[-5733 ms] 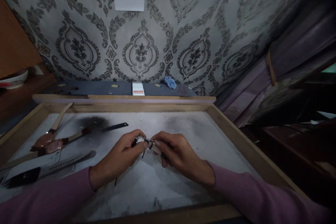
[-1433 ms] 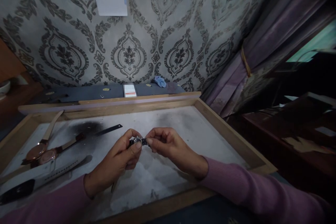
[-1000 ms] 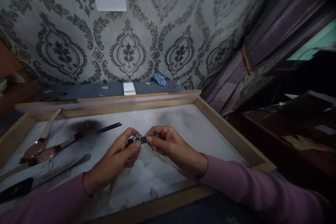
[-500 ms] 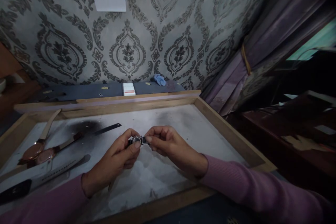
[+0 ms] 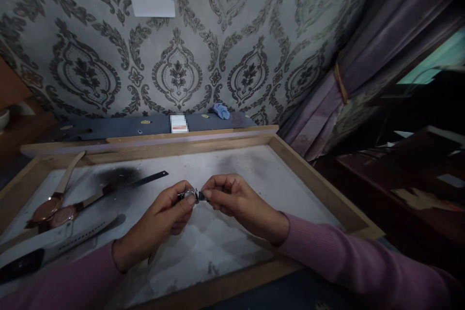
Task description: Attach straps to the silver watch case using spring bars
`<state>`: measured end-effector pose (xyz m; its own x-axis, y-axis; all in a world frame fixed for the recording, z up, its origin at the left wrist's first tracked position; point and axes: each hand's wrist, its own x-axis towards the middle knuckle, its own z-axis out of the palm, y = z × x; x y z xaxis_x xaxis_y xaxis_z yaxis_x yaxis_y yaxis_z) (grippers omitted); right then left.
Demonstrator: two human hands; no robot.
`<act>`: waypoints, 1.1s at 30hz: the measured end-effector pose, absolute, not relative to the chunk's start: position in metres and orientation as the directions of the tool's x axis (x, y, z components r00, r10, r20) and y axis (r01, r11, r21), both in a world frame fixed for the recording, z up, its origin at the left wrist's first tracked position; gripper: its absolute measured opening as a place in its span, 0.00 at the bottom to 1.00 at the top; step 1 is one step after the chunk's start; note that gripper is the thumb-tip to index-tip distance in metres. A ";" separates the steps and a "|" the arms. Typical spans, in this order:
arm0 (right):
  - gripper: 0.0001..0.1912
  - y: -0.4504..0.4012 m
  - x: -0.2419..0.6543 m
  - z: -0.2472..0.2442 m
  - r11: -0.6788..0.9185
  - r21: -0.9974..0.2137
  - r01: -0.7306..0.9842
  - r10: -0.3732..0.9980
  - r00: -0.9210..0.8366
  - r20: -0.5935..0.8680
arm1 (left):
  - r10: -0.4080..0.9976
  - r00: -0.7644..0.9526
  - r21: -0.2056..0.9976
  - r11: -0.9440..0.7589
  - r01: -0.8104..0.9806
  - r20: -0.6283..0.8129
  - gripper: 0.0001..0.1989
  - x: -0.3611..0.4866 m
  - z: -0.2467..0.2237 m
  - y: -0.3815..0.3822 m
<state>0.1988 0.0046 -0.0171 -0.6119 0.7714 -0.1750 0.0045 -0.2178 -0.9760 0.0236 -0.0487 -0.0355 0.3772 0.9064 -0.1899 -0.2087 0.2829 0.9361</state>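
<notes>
Over the white floor of a wooden tray (image 5: 312, 193), my left hand (image 5: 170, 210) pinches a small wristwatch (image 5: 189, 194) with a silver case, thumb across its face. My right hand (image 5: 232, 201) pinches a short dark watch strap (image 5: 202, 196) at the right side of the case. Whether the strap is joined to the case I cannot tell; a narrow gap seems to show between them. The rest of the strap is hidden by the right fingers. Both hands are closed and almost touch each other.
To the left lie two rose-gold watches, one large (image 5: 47, 209) and one smaller (image 5: 64, 215), beside a white watch with a dark face (image 5: 22, 264). A dark flat strip (image 5: 150, 178) lies behind my left hand. Beyond the tray are a blue cloth (image 5: 221, 111) and a small box (image 5: 179, 123).
The dark strap end has shifted slightly at the right side of the watch case. Both hands keep nearly the same place and grip.
</notes>
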 end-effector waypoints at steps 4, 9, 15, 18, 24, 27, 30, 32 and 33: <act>0.13 0.004 0.200 -0.016 -0.217 -0.976 0.008 0.755 -0.632 -0.173 | 0.912 0.348 0.934 0.299 -0.195 -0.219 0.15 0.022 -0.037 -0.046; 0.12 0.005 0.200 -0.017 -0.248 -0.969 0.018 0.735 -0.648 -0.200 | 0.896 0.337 0.913 0.363 -0.184 -0.288 0.13 0.022 -0.037 -0.044; 0.11 0.007 0.200 -0.019 -0.295 -0.955 -0.007 0.712 -0.668 -0.215 | 0.883 0.357 0.910 0.381 -0.163 -0.306 0.14 0.022 -0.035 -0.044; 0.10 0.007 0.200 -0.020 -0.312 -0.950 -0.014 0.706 -0.672 -0.222 | 0.882 0.357 0.913 0.380 -0.150 -0.308 0.14 0.022 -0.033 -0.044; 0.09 0.007 0.200 -0.020 -0.284 -0.959 0.008 0.692 -0.691 -0.210 | 0.881 0.357 0.917 0.377 -0.131 -0.311 0.13 0.022 -0.033 -0.043; 0.10 0.007 0.200 -0.020 -0.255 -0.967 0.017 0.694 -0.693 -0.195 | 0.883 0.361 0.920 0.368 -0.136 -0.300 0.13 0.022 -0.033 -0.043; 0.11 0.007 0.200 -0.018 -0.240 -0.970 0.039 0.692 -0.693 -0.199 | 0.884 0.356 0.920 0.370 -0.132 -0.304 0.13 0.022 -0.033 -0.043; 0.11 0.006 0.200 -0.017 -0.239 -0.970 0.048 0.693 -0.691 -0.205 | 0.884 0.355 0.921 0.369 -0.128 -0.305 0.13 0.022 -0.032 -0.043; 0.11 0.006 0.199 -0.017 -0.240 -0.969 0.049 0.694 -0.690 -0.207 | 0.884 0.357 0.922 0.366 -0.127 -0.302 0.13 0.022 -0.032 -0.044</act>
<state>0.1994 0.0061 -0.0172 -0.6900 0.6936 -0.2070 0.0492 -0.2404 -0.9694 0.0218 -0.0435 -0.0325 0.3565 0.8840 -0.3023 -0.1267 0.3663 0.9218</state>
